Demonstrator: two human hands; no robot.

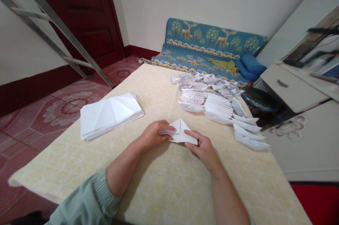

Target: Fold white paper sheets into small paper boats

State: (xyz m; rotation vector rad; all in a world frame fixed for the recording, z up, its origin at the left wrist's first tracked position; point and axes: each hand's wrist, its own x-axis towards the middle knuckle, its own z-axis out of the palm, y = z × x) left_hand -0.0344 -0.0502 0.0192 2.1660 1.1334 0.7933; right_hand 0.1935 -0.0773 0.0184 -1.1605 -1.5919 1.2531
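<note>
the left hand [153, 135] and the right hand [201, 147] hold a small white folded paper [183, 135] with a narrow grip, over a pale yellow patterned table [161, 189]. a thick stack of white folded paper [111, 115] lies near the left hand.

left hand [155, 135] hides one end of the folded white paper [184, 134] | print on paper slips [192, 99] too small to read | objects on the right shelf [312, 54] blurred, cut off by edge | metal ladder [53, 27] cut off top left

Matt white paper [184, 134], smooth cream tablecover [164, 186]
</note>
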